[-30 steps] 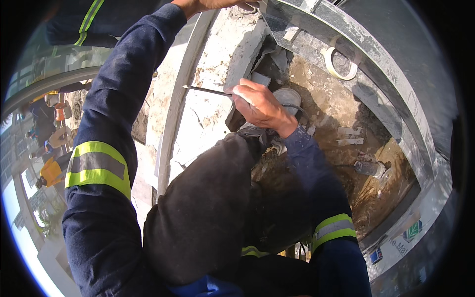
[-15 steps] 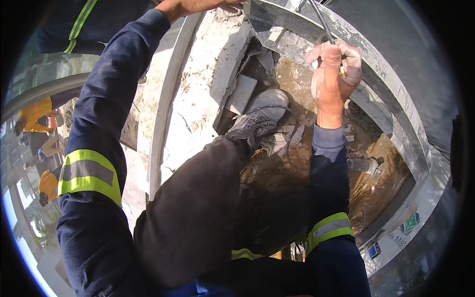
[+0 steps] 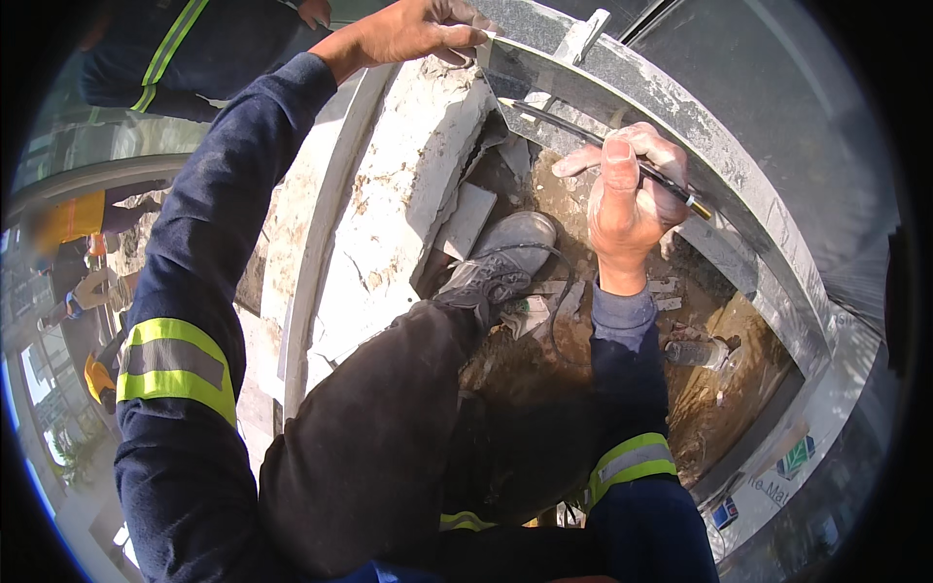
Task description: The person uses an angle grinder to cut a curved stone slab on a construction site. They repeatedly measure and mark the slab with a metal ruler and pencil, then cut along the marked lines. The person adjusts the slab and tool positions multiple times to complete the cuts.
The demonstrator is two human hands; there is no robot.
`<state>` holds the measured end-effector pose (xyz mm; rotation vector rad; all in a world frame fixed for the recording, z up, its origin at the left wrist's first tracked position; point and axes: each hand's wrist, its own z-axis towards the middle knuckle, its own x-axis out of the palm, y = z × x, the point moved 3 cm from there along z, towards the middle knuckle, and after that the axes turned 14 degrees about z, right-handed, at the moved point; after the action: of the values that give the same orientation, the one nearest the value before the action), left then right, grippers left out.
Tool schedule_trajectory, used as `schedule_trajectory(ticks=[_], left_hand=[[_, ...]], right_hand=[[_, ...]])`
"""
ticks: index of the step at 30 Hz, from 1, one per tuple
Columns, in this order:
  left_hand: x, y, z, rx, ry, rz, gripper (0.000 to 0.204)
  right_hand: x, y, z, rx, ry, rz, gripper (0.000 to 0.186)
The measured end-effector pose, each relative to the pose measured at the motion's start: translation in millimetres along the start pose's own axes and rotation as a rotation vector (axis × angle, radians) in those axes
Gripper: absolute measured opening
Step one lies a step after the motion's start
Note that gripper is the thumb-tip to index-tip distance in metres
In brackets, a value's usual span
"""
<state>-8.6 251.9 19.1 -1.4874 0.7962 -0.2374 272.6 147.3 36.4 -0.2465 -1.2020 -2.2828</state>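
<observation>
We have the pencil (image 3: 673,184) gripped in our right hand (image 3: 630,209), its back end poking out to the right. Its long axis slants up and leftward, the tip aimed toward the end of the grey strip (image 3: 525,70). Our left hand (image 3: 413,31) bends its fingers at that corner, farther from the pencil; we cannot tell whether they clasp it. Below lie the pale concrete (image 3: 389,194), our shoe (image 3: 520,238) and a plastic bottle (image 3: 692,353).
</observation>
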Motion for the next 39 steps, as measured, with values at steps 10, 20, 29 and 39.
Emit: schedule_trajectory(ticks=[10, 20, 29, 39], left_hand=[[-5.3, 4.5, 2.0, 0.063, 0.048, 0.061, 0.037], [1.9, -8.2, 13.6, 0.12, 0.054, -0.002, 0.04], [-3.1, -15.1, 6.9, 0.077, 0.05, 0.054, 0.033], [-6.5, -14.6, 3.2, 0.041, 0.011, 0.08, 0.04]], right_hand=[[-6.1, -16.8, 26.9, 0.027, 0.215, -0.056, 0.015], [-17.5, -49.9, 46.0, -0.413, 0.701, -0.775, 0.031], [-24.1, -77.7, 50.2, -0.564, 0.784, -0.802, 0.028], [-23.2, -86.7, 49.5, -0.693, 0.785, -0.931, 0.028]])
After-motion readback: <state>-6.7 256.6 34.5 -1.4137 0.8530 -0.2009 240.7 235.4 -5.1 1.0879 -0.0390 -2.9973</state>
